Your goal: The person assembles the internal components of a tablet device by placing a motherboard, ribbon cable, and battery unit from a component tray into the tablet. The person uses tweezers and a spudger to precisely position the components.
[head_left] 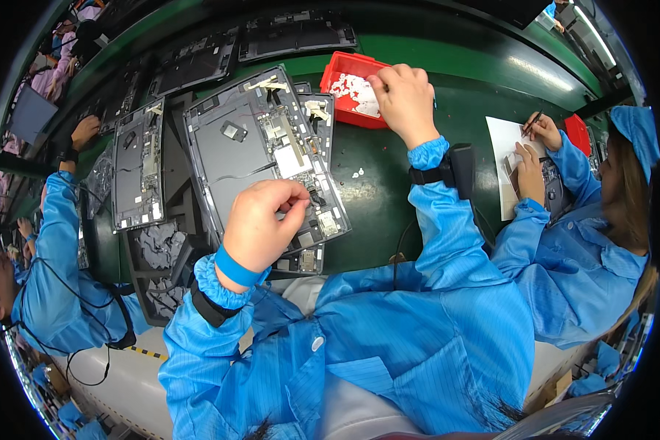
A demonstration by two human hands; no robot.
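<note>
An opened flat device housing lies tilted in front of me, grey, with circuit boards, a flat cable and white labels inside. Over its right-hand side hovers my left hand, thumb and index finger pinched together near a small dark cable; whatever they hold is too small to make out. My right hand reaches to the right edge of a red bin. Its fingers are curled together above small white pieces, fingertips partly hidden. Under the front housing, another opened housing sticks out.
To the left stand another opened housing and a dark tray with crumpled grey pieces. More housings line the back. Two tiny white pieces lie on the green table. Co-workers sit at both sides; the right one's hands rest by white paper.
</note>
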